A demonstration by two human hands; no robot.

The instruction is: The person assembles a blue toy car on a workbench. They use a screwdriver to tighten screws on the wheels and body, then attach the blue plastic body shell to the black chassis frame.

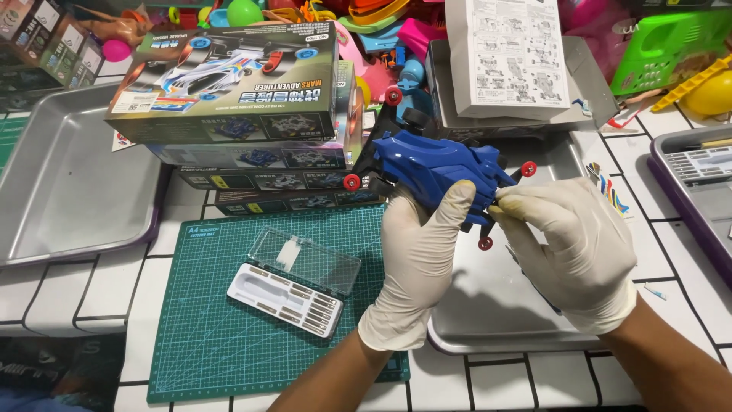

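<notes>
Both my hands wear white gloves and hold a blue toy race car (435, 169) with a black chassis and small red rollers above a metal tray (496, 313). My left hand (419, 259) grips the car from below, its thumb over the blue body. My right hand (572, 244) pinches the car's right end with its fingertips, near a red roller.
A green cutting mat (221, 336) carries an open bit case (293, 284) with a clear lid. Stacked model car boxes (229, 91) stand behind it. An empty steel tray (69, 183) lies left, a folded instruction sheet (507, 53) at the back, a parts tray (698, 183) right, and toys along the back.
</notes>
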